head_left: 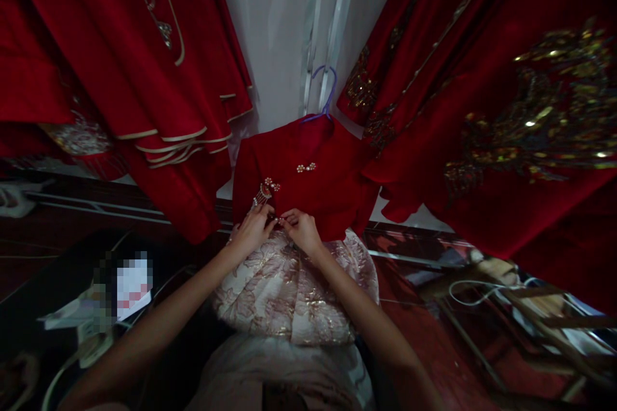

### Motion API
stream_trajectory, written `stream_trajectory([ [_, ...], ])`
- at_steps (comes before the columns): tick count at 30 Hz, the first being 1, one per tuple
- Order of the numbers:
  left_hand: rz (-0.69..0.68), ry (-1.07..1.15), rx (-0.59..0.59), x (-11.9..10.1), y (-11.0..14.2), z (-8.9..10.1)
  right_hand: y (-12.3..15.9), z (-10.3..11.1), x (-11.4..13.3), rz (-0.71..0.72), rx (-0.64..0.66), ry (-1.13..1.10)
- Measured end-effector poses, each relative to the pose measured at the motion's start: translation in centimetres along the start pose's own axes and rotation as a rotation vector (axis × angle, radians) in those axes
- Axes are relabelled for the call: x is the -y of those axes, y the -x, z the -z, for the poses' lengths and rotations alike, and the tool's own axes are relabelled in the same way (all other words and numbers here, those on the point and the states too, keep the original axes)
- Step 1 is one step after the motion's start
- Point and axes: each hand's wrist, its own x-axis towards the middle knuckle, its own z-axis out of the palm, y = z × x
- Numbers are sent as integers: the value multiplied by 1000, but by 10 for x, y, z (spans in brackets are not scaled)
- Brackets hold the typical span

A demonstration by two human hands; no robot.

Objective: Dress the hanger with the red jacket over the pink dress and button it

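A small red jacket (332, 167) hangs on a purple hanger (332, 87) in front of me, over a pale skirt (294, 282) with a pinkish-gold brocade pattern. My left hand (255, 229) and my right hand (303, 231) meet at the jacket's lower front, fingertips pinched close together on its edge. Something tiny and shiny shows between them, too small to name. Higher on the jacket front is a beaded flower fastener (306, 167). Just above my left hand lies a beaded flower ornament with dangling strands (265, 189).
Red garments with cream piping (183, 103) hang at left; a red garment with gold sequins (540, 115) hangs at right. On a dark surface at lower left are a lit, blurred-out screen (132, 289) and cables. A wooden frame (472, 334) with a white cord stands at lower right.
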Motion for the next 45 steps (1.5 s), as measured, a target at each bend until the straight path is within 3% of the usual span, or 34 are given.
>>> stream_trajectory([
  [6,-24,10,55,15,-2,1,0,4,1,-19,10,-29],
  [14,-218,78,38,1,-5,13,2,7,-3,-9,23,-51],
  [21,-106,152,100,6,-6,15,3,6,-3,5,31,-68],
  [35,-108,118,155,9,-9,24,5,8,-1,58,55,-109],
  [45,-24,84,46,4,-8,16,5,7,-4,66,54,-121],
])
